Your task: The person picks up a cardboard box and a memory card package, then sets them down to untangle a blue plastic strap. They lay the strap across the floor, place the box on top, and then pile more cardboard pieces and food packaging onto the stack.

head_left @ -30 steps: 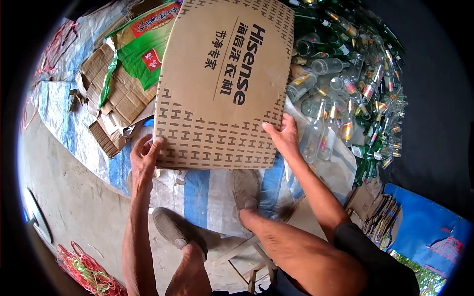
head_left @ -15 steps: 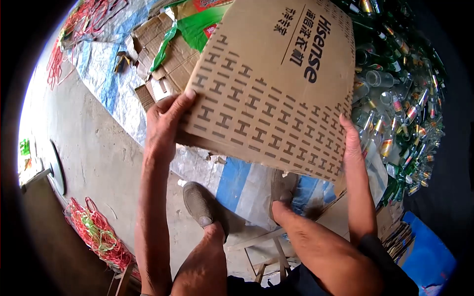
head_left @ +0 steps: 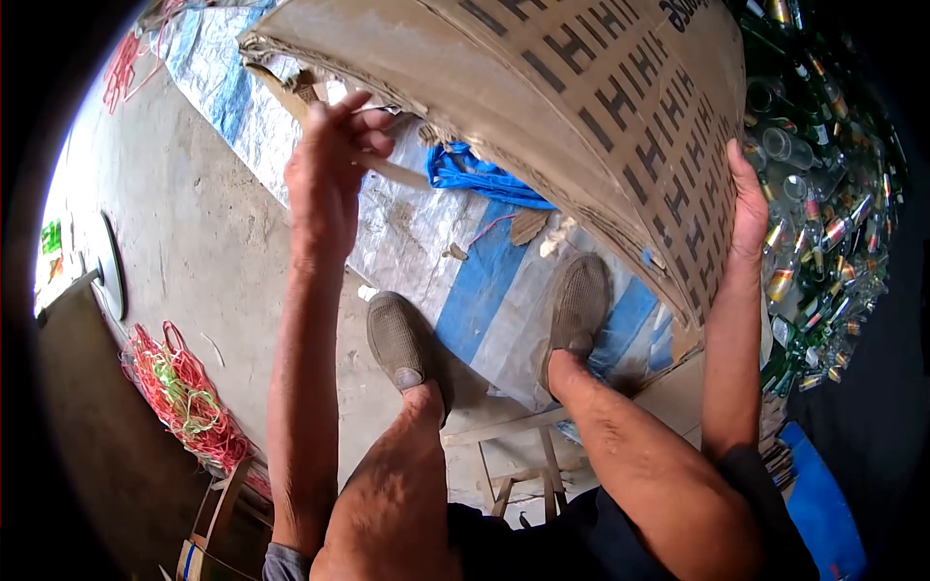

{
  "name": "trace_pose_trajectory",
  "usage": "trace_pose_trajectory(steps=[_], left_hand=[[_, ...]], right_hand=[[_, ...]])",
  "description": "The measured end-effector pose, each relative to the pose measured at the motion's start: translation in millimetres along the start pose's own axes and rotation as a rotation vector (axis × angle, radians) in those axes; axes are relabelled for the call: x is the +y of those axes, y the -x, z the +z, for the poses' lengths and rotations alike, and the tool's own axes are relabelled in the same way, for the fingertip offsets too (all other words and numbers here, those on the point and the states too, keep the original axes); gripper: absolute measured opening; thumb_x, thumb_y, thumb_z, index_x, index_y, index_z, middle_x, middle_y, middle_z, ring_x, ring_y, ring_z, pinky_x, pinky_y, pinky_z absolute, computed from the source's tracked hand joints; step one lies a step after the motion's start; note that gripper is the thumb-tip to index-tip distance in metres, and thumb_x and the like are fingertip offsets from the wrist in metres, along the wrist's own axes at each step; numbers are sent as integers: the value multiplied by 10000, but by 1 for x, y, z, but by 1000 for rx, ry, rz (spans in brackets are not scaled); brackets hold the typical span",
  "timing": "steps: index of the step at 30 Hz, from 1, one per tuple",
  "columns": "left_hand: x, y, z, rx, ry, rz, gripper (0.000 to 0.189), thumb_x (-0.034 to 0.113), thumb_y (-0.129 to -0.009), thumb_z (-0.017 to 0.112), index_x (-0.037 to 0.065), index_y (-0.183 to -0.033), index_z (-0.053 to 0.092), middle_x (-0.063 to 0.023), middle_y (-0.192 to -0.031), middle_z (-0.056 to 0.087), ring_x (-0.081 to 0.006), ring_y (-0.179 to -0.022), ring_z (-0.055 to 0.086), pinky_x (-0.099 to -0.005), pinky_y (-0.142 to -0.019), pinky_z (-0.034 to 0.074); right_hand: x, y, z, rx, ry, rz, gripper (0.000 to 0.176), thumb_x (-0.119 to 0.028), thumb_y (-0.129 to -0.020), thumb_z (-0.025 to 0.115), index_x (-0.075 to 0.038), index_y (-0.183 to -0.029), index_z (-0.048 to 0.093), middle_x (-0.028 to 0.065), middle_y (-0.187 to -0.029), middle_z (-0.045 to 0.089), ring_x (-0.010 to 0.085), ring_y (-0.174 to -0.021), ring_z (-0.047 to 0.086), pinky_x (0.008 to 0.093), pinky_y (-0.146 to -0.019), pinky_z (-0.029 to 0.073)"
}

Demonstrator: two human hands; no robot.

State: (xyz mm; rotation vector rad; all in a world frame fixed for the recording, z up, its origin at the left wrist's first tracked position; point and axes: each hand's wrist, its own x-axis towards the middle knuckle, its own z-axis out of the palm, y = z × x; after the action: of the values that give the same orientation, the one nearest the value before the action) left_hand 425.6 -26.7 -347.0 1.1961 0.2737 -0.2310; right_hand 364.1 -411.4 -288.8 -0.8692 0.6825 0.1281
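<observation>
- Cardboard sheet: large, flattened, printed with rows of dark marks. It is held aloft across the top of the view, tilted, above the person's feet and the tarp.
- Right hand: fingers pressed together and laid flat along the sheet's right edge. The thumb is hidden behind the board. As the sheet hangs clear of the ground, I judge this hand to be clamping it.
- Left hand: fingers loosely spread and slightly curled, tips at the ragged lower edge near the left end. No closed grip shows, and contact cannot be confirmed.
- Handling, by judgement: light for its size and stiff across the flutes, though it visibly bows along its length. The torn lower edge is weak and may crumple. The printed face looks dry, not slippery. Broad and apt to swing, so best taken at two opposite edges, away from the torn edge.
- Surroundings: a heap of glass bottles lies just beside the right hand. A blue bag lies on the tarp under the sheet. Two shoes rest on the tarp's edge and the concrete floor. A tangle of red and green cord lies well apart on the left.
</observation>
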Motion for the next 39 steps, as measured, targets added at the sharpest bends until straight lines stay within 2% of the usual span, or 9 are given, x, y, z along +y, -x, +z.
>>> trace_pose_trajectory(steps=[3,6,9,13,19,28,32,35,39], left_hand=[[-50,18,0,34,-330,-137,467,372,-1017,641,-20,-1272,649,-97,-1120,702,-157,-857,672,-313,-795,558],[-83,38,15,-255,-986,173,461,64,-856,768,70,-1297,634,-158,-1338,616,-231,-854,728,-382,-756,597],[-103,30,30,-435,-1266,463,633,17,-832,666,142,-1437,524,-198,-1477,513,-327,-915,733,-429,-780,608],[-136,-10,39,-520,-1585,594,603,36,-837,637,134,-1416,503,-255,-1440,481,-320,-929,735,-416,-753,606],[-189,-36,20,-455,-1502,701,443,54,-830,652,92,-1272,657,-164,-1207,676,-308,-973,729,-392,-800,602],[-135,26,30,-454,-1400,802,253,22,-760,669,67,-1001,731,-150,-963,735,-298,-891,731,-400,-692,588],[-97,62,40,-473,-1435,725,269,28,-770,668,53,-1030,736,-150,-942,734,-314,-835,725,-415,-674,580],[-73,86,49,-483,-1367,358,347,47,-819,663,53,-1166,669,-202,-1083,643,-421,-994,643,-499,-818,547],[-62,105,50,-705,-1187,269,250,11,-762,657,-11,-997,576,-212,-997,587,-453,-897,629,-505,-738,534]], right_hand=[[1,-5,8,-36,0,-2,517,-378,-1010,630,21,-1338,599,143,-1185,729,220,-981,736,354,-842,617],[6,-12,15,-74,-32,-20,492,-359,-1004,646,9,-1329,611,130,-1205,725,222,-1006,729,364,-876,602],[8,-13,29,-98,-35,-17,470,-342,-993,669,-12,-1324,622,113,-1234,718,226,-1073,710,384,-942,576],[11,-24,41,-232,-142,60,413,-300,-996,670,-24,-1302,640,109,-1226,722,232,-1096,707,392,-972,570],[21,-34,51,-186,-145,22,348,-232,-985,683,-29,-1267,661,95,-1215,731,230,-1113,706,400,-984,570],[38,-48,41,-318,-195,132,378,-239,-990,680,-15,-1293,649,103,-1254,722,249,-1158,684,425,-1040,526],[69,-49,57,-260,-170,156,397,-247,-955,727,-44,-1287,652,87,-1247,718,239,-1166,670,436,-1046,515],[98,-60,60,-300,-193,182,398,-220,-932,756,-59,-1280,651,72,-1219,719,219,-1147,666,420,-1030,518],[132,-66,74,-289,-190,119,448,-216,-852,811,-109,-1261,664,46,-1230,703,218,-1177,624,451,-1048,486]])
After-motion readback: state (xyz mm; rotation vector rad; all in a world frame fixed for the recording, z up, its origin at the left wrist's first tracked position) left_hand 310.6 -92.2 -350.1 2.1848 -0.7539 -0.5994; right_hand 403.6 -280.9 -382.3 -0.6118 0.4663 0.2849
